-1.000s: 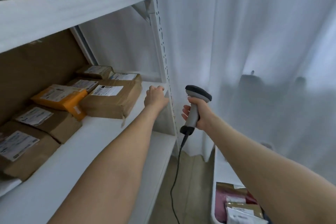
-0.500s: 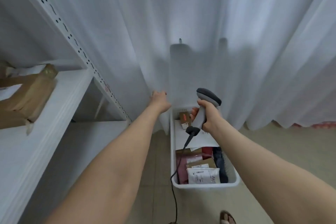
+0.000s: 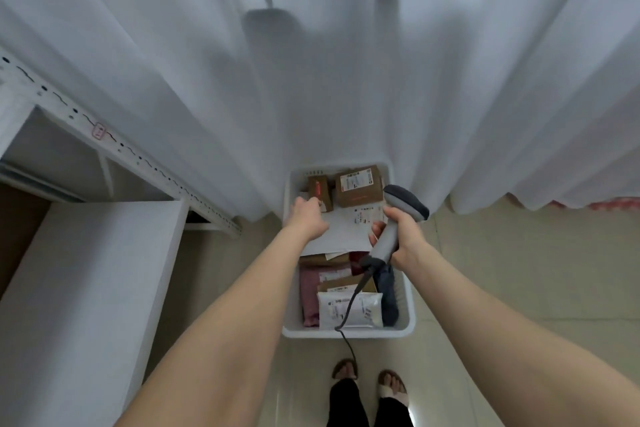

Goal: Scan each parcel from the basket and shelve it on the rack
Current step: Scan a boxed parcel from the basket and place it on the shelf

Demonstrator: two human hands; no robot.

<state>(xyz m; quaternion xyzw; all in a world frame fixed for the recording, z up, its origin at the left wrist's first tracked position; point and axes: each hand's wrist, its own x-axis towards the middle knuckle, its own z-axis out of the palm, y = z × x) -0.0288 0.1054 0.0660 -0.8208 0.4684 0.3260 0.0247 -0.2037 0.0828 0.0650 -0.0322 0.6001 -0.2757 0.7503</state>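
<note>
left hand [image 3: 306, 218] was at the small box [image 3: 320, 191] in the basket [image 3: 346, 333] far end, grip unclear; right hand [image 3: 406, 240] held scanner [image 3: 406, 202]; box judged light, stiff: pinch its sides.

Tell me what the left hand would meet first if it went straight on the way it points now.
Most likely the small brown box with red print at the far end of the basket; the left hand points its fingertips at it. Depth is unclear, so whether they already touch is uncertain.
</note>
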